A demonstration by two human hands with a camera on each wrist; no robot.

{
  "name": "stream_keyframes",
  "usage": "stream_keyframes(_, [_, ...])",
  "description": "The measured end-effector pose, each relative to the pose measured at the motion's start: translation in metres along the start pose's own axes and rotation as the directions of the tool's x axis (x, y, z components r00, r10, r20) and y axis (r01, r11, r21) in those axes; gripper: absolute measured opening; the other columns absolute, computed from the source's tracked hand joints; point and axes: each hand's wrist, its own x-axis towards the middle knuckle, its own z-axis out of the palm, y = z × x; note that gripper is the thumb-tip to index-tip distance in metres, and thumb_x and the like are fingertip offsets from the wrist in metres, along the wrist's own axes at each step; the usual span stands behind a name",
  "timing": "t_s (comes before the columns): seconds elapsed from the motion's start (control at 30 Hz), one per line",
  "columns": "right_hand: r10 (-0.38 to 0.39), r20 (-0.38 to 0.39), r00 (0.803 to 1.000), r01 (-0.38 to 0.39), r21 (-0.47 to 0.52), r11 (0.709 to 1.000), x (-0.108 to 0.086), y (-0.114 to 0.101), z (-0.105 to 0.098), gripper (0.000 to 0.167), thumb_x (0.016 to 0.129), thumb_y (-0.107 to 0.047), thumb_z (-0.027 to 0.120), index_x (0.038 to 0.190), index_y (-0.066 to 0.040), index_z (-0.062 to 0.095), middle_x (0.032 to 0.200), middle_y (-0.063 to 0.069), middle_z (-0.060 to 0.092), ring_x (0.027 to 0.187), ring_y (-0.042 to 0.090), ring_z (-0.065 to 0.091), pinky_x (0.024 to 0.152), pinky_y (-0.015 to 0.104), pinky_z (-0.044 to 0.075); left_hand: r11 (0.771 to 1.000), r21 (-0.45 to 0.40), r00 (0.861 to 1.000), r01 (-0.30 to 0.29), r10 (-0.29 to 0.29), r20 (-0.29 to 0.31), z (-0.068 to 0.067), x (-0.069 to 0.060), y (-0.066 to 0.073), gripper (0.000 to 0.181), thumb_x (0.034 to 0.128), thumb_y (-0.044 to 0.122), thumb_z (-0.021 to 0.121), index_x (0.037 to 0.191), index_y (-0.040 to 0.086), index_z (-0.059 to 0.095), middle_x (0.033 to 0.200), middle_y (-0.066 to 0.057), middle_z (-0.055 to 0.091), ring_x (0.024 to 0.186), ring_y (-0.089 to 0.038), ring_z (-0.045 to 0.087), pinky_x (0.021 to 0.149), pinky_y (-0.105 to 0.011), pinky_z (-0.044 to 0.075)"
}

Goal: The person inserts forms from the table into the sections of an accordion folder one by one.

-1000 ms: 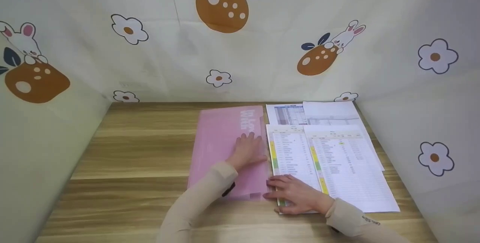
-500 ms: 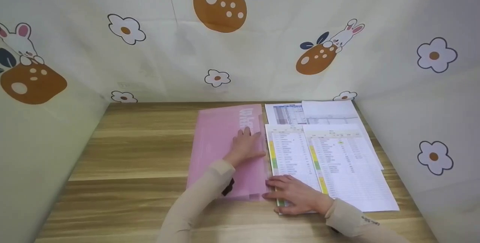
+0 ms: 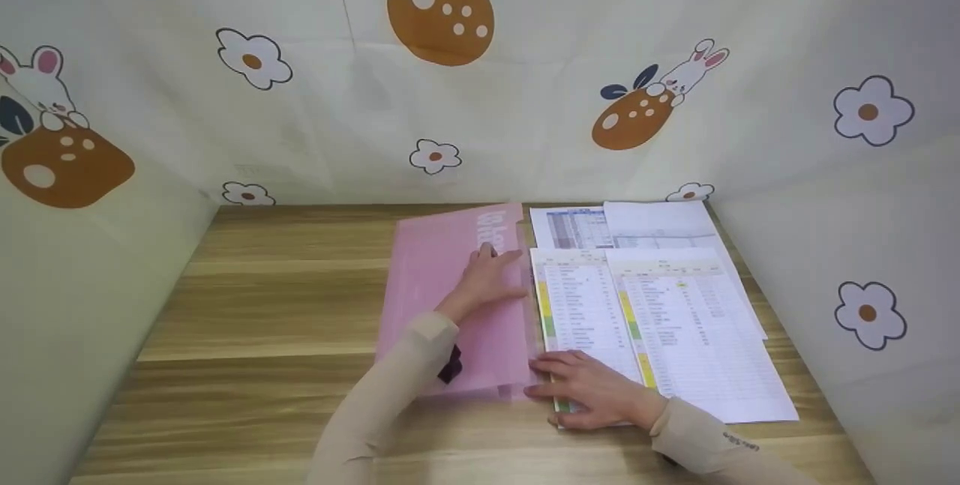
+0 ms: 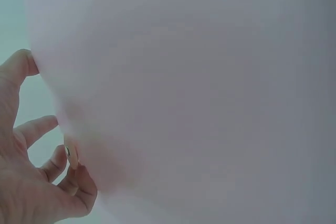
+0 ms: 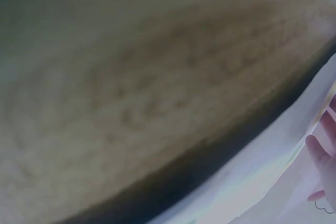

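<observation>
My left hand (image 3: 478,282) is spread over the right part of a pink plastic folder (image 3: 435,282) with white lettering. Its fingertips touch the cover, and the thumb reaches toward the cover's right edge. The left wrist view shows these fingers (image 4: 34,129), some bent, against the pale pink surface; whether any fingertip is under the edge is unclear. A cover layer stands slightly raised along that edge. My right hand (image 3: 592,389) rests on the lower left corner of the printed sheets (image 3: 697,342), fingertips near the folder's lower right edge. Only some of its fingers (image 5: 317,150) show in the right wrist view.
More printed sheets (image 3: 660,223) lie behind, at the back right of the wooden table (image 3: 262,335). Patterned curtain (image 3: 337,110) hangs behind and along both sides. Yellow and green strips mark the left margins of the front sheets.
My left hand has moved slightly up and left, some fingers bending. The folder's cover has shifted left and risen at its right edge. The right hand stays in place.
</observation>
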Motion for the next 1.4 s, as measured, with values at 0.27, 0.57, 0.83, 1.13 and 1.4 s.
stream_keyframes(0.27, [-0.013,-0.007,1.000,0.013,-0.004,1.000,0.001,-0.001,-0.002,0.047,0.082,-0.040,0.053,0.126,-0.024,0.050,0.133,0.008,0.038,0.122,0.026,0.031,0.093,0.041,0.027,0.995,-0.064,0.997,-0.071,0.068,-0.043,-0.015,0.000,-0.004,0.068,0.0713,0.039,0.068,0.131,0.017,0.045,0.103,-0.013,0.038,0.089,-0.024,0.038,0.076,-0.035,0.034])
stream_keyframes(0.57, [-0.025,-0.026,0.999,0.024,-0.017,1.000,0.002,0.000,0.000,0.046,0.081,-0.040,0.055,0.124,-0.024,0.052,0.131,0.010,0.041,0.120,0.028,0.033,0.091,0.042,0.029,0.980,-0.183,0.995,-0.078,0.066,-0.073,-0.026,-0.002,-0.008,0.066,0.0709,0.038,0.067,0.131,0.021,0.045,0.103,-0.011,0.038,0.089,-0.021,0.040,0.074,-0.033,0.036])
stream_keyframes(0.83, [-0.025,-0.032,0.999,0.025,0.002,1.000,0.001,0.001,0.002,0.044,0.082,-0.040,0.055,0.124,-0.025,0.053,0.130,0.010,0.042,0.119,0.027,0.034,0.089,0.043,0.031,0.968,-0.222,0.989,-0.117,0.093,-0.116,-0.034,-0.004,-0.011,0.060,0.0723,0.031,0.065,0.129,0.018,0.048,0.091,-0.008,0.037,0.079,-0.019,0.039,0.066,-0.030,0.033])
stream_keyframes(1.13, [-0.014,-0.015,1.000,0.014,0.001,1.000,0.000,0.001,0.002,0.045,0.082,-0.041,0.054,0.125,-0.026,0.051,0.132,0.008,0.040,0.120,0.026,0.033,0.090,0.042,0.030,0.960,-0.241,0.982,-0.145,0.109,-0.154,-0.039,-0.006,-0.014,0.058,0.0722,0.030,0.064,0.127,0.018,0.049,0.090,-0.009,0.038,0.078,-0.020,0.039,0.064,-0.030,0.033])
stream_keyframes(1.4, [-0.024,-0.019,1.000,0.024,-0.008,1.000,0.000,0.001,0.002,0.046,0.082,-0.041,0.054,0.125,-0.026,0.051,0.131,0.009,0.040,0.120,0.028,0.032,0.089,0.043,0.031,0.953,-0.278,0.985,-0.124,0.084,-0.150,-0.039,-0.007,-0.014,0.059,0.0728,0.031,0.066,0.128,0.019,0.049,0.092,-0.008,0.037,0.081,-0.020,0.039,0.065,-0.030,0.033])
